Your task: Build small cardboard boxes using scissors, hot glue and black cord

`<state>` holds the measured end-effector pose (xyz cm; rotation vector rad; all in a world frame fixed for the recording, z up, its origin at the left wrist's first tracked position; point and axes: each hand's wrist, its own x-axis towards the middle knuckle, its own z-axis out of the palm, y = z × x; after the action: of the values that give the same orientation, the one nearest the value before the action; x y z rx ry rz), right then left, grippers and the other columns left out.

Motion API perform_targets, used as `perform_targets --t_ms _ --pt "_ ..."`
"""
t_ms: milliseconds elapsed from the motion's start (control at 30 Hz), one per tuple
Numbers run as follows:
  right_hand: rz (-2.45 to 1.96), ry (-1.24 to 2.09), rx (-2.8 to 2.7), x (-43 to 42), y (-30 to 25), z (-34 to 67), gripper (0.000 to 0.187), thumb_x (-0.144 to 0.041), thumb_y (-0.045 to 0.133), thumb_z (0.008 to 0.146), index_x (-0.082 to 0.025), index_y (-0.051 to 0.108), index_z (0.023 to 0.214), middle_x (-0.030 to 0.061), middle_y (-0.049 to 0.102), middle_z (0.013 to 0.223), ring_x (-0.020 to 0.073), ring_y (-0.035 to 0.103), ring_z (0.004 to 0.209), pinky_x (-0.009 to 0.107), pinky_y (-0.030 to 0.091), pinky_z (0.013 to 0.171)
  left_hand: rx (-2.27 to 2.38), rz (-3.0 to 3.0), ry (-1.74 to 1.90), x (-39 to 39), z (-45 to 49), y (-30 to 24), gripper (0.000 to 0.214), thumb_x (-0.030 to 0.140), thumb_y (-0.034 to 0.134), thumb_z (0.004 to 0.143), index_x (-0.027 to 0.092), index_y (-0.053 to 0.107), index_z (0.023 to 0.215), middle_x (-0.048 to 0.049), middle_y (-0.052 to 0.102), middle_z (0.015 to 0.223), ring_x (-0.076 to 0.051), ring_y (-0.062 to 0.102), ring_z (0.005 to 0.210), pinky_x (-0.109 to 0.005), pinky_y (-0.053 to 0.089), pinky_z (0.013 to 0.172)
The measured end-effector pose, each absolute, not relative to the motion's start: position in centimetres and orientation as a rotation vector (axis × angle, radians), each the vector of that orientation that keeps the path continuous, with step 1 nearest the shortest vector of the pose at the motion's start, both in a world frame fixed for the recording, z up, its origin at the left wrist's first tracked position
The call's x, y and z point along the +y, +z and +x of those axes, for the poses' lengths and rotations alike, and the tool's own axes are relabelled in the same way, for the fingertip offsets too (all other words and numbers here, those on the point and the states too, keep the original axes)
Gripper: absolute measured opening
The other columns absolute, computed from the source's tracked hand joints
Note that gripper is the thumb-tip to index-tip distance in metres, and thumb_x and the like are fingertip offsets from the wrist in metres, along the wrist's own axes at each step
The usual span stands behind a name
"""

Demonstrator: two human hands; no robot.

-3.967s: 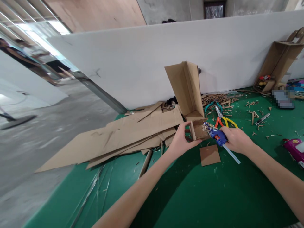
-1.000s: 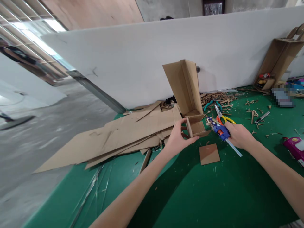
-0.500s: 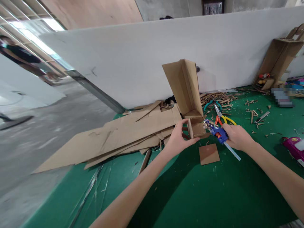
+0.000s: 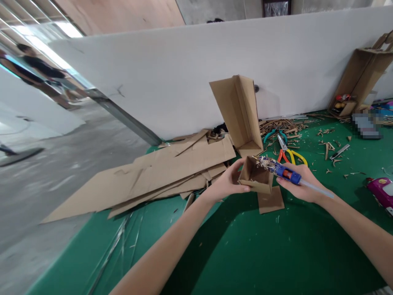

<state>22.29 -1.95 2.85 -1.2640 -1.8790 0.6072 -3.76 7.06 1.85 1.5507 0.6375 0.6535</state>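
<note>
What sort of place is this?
Probably a craft workshop, though I can't be certain. The right hand holds a blue glue gun, cardboard sheets are piled on a green table, and a heap of cardboard scraps lies near its back edge.

white partition [image 4: 153,82] across back | magenta object [image 4: 382,192], right edge | utility knife [image 4: 339,152] near cardboard scraps [image 4: 326,151] | people [image 4: 43,66], far left
</note>
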Motion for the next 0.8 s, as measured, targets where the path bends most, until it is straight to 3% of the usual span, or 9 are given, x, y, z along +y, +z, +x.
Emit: perform_targets --t_ms 133,433,800 --pt "-1.280 0.771 -1.787 -2.0 2.7 21.7 0.020 -0.040 0.059 0.089 -0.021 0.057 0.082 -0.0033 0.055 0.062 0.0122 0.048 0.054 0.024 0.037 0.053 0.615 1.544 0.640 7.1 -3.6 1.6 0.091 0.034 0.093 0.056 0.024 0.052 0.137 -0.0143 0.054 0.144 -0.040 0.049 0.134 -0.049 0.045 0.107" --pt "-1.260 0.929 -1.733 -2.3 2.2 20.8 0.018 -0.038 0.060 0.089 -0.020 0.060 0.083 -0.0018 0.059 0.069 0.0135 0.053 0.062 0.025 0.039 0.057 0.636 1.565 0.604 6.5 -3.2 1.7 0.091 0.031 0.091 0.060 0.026 0.046 0.138 -0.0129 0.046 0.150 -0.036 0.050 0.134 -0.044 0.048 0.106" --pt "-1.252 0.948 -1.680 -2.3 1.8 20.4 0.019 -0.037 0.061 0.087 -0.020 0.056 0.079 -0.0029 0.056 0.066 0.0130 0.051 0.060 0.025 0.040 0.058 0.633 1.571 0.588 6.3 -2.9 1.9 0.089 0.027 0.090 0.060 0.025 0.046 0.138 -0.0138 0.054 0.141 -0.036 0.051 0.133 -0.046 0.046 0.107"
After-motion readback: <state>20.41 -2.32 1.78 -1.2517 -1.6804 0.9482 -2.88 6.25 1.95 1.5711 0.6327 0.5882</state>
